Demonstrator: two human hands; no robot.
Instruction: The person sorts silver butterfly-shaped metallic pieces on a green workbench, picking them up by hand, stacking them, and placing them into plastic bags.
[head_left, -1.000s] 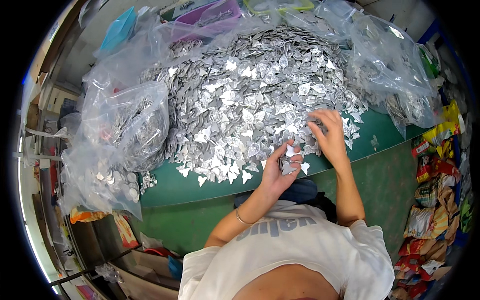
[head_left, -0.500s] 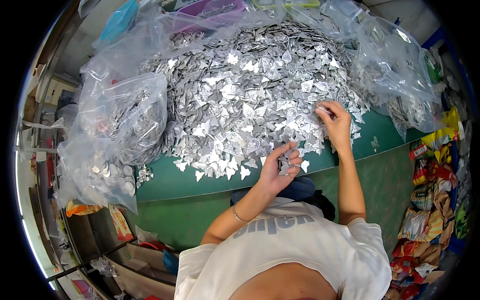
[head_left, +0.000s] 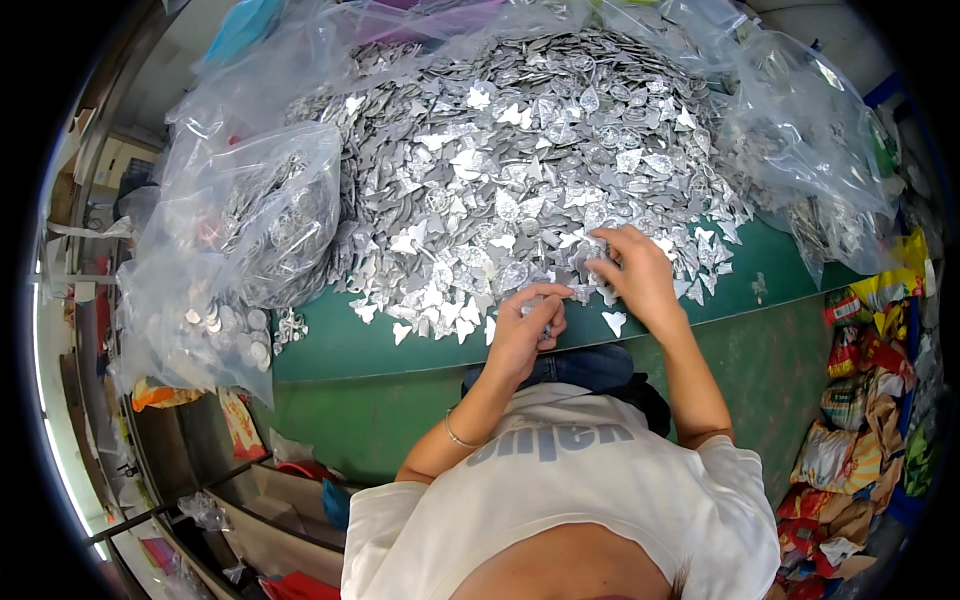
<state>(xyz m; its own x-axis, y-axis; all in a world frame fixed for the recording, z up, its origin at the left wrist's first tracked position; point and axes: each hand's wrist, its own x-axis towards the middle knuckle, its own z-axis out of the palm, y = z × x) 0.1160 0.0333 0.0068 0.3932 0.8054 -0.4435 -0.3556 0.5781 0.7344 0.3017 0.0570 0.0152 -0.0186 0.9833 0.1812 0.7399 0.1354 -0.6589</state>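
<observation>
A broad heap of flat silver metal pieces [head_left: 470, 200], many of them leaf-shaped or winged, is spread over the green table [head_left: 400, 352]. Close to the table's near edge, my left hand [head_left: 520, 335] curls around several small metal pieces, mostly hidden by its fingers. Its thumb and forefinger point toward another small piece [head_left: 580, 293] in front of them. To the right, my right hand [head_left: 642, 278] is over the near part of the heap. Its thumb and fingers are apart, and nothing shows between them. One loose winged piece [head_left: 614, 322] lies just below it.
Clear plastic bags [head_left: 285, 215] of metal parts stand on the left, beside round silver discs [head_left: 230, 335]. Another clear bag [head_left: 815, 130] slumps at the right. A purple bin [head_left: 430, 22] sits behind the heap. Colourful packages [head_left: 835, 450] are stacked right of the table.
My right hand has moved left and nearer, toward my left hand, and its pinch has opened. My left hand has shifted slightly left and turned, its fingers more closed over the pieces.
</observation>
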